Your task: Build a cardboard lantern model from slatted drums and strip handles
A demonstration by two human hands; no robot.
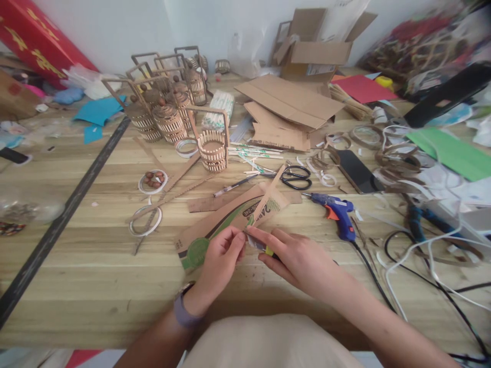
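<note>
My left hand (225, 251), with a watch on its wrist, is closed in a pinch at the near end of a narrow cardboard strip (268, 196). The strip points away from me over a printed cardboard piece (222, 230) lying on the table. My right hand (301, 258) is wrapped round a utility knife (269, 251); a bit of yellow and the blade show under the fingers. The index finger reaches to the strip's end, close to the left fingertips. Whether the blade touches the strip is hidden.
A blue glue gun (339, 212), black-handled scissors (297, 178) and a phone (358, 171) lie to the right, near tangled cables (418, 245). A small stick basket (212, 151) stands ahead, with several finished ones (169, 122) behind. White rings (146, 221) lie left.
</note>
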